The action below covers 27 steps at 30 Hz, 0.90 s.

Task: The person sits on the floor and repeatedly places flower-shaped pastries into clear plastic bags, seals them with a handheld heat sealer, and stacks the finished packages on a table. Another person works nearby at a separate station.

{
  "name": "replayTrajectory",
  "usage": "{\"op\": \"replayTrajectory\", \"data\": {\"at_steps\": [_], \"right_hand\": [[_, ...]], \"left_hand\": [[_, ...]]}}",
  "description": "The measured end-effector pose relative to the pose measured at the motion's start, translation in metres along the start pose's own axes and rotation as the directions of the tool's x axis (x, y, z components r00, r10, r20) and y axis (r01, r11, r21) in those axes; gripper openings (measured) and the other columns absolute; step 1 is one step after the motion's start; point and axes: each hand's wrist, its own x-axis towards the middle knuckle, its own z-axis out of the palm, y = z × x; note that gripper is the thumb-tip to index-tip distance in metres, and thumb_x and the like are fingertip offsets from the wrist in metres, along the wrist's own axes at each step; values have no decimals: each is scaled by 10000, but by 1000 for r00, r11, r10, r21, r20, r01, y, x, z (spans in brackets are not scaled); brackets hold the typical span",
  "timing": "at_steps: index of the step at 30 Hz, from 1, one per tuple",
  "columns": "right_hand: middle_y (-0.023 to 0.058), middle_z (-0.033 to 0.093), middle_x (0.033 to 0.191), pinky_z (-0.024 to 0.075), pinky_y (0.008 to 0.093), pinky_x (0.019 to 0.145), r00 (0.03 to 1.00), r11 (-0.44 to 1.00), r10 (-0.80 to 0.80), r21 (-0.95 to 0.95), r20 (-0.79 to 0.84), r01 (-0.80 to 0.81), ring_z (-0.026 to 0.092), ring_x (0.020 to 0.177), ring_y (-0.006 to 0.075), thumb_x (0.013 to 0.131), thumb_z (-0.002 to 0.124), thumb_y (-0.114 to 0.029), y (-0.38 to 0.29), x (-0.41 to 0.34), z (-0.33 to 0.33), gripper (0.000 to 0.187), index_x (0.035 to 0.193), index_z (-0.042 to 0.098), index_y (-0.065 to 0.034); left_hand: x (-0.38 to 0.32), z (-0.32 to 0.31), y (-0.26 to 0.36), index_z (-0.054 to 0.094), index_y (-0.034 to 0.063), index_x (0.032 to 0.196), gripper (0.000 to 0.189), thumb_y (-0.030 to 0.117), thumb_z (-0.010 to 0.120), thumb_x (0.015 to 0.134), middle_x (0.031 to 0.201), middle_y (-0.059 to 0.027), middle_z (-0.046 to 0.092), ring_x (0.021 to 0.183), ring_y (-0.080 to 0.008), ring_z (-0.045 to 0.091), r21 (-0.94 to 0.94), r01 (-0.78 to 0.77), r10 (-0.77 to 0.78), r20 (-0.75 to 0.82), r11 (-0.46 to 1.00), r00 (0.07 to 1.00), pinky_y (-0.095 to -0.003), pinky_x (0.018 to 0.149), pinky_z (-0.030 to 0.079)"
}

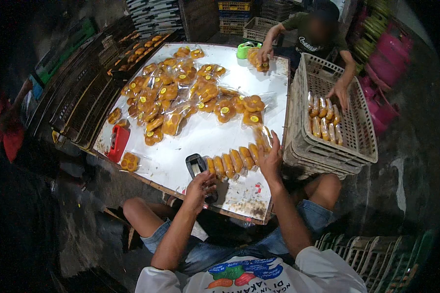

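A row of wrapped bread buns (229, 164) stands on edge along the near side of the white tabletop (183, 161). At the row's right end, my right hand (272, 163) holds a bun in a clear plastic bag (261, 136), thumb on the near side and fingers behind. My left hand (201, 188) is over a black tape dispenser (195, 163) at the row's left end, its fingers apart and slightly bent. Nothing shows in its grasp. Beyond the row lies a big loose pile of bagged buns (168, 93), many with yellow stickers.
A red tape dispenser (117, 143) and a single bagged bun (129, 162) are by the left edge. Across the table, a co-worker (308, 40) touches bagged buns (257, 58) beside a green tape dispenser (244, 50) and reaches into a stacked plastic crate (363, 121). Bread trays (77, 106) stand left.
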Motion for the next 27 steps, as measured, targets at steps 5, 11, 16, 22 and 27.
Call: {"op": "replayTrajectory", "data": {"at_steps": [5, 11, 16, 22, 27], "right_hand": [[178, 530, 1400, 399, 562, 1015, 731, 924, 291, -380, 617, -47, 507, 1234, 400, 907, 583, -566, 1, 17, -11, 587, 1356, 575, -189], [235, 361, 1506, 330, 594, 1104, 678, 902, 332, -430, 655, -26, 373, 1353, 470, 776, 669, -652, 31, 14, -4, 838, 1419, 481, -149], [346, 401, 1448, 366, 502, 1127, 670, 905, 424, -312, 609, -289, 444, 1335, 471, 700, 787, -586, 18, 18, -12, 1238, 1558, 145, 34], [304, 450, 1426, 411, 491, 1094, 935, 988, 152, -85, 320, -132, 471, 1319, 448, 715, 854, -439, -23, 71, -98, 1146, 1531, 208, 41], [283, 490, 1378, 399, 523, 1083, 973, 986, -163, -52, -162, 157, 501, 1274, 448, 684, 890, -447, -32, 151, -225, 1145, 1528, 258, 0]], "left_hand": [[48, 33, -35, 546, -23, 1296, 517, 373, 621, 973, 1219, -105, 615, 1093, -215, 590, 81, -217, 213, 56, 973, 976, -339, 962, 457], [92, 102, -43, 507, -117, 1338, 700, 434, 620, 922, 1298, -223, 596, 1161, -304, 593, 545, -233, 346, -113, 806, 931, -430, 924, 480], [156, 84, -50, 535, -121, 1310, 802, 525, 669, 855, 1182, -276, 650, 1081, -335, 639, 693, 9, 148, -167, 721, 975, -410, 893, 495], [52, 181, 25, 525, -11, 1281, 416, 218, 666, 963, 1106, -129, 673, 967, -194, 655, 242, -487, 454, 179, 839, 873, -334, 875, 520], [-17, 324, 86, 370, -12, 1463, 690, 315, 702, 954, 1386, -177, 510, 1287, -264, 515, 183, -791, 621, 528, 583, 580, -386, 1068, 444]]}}
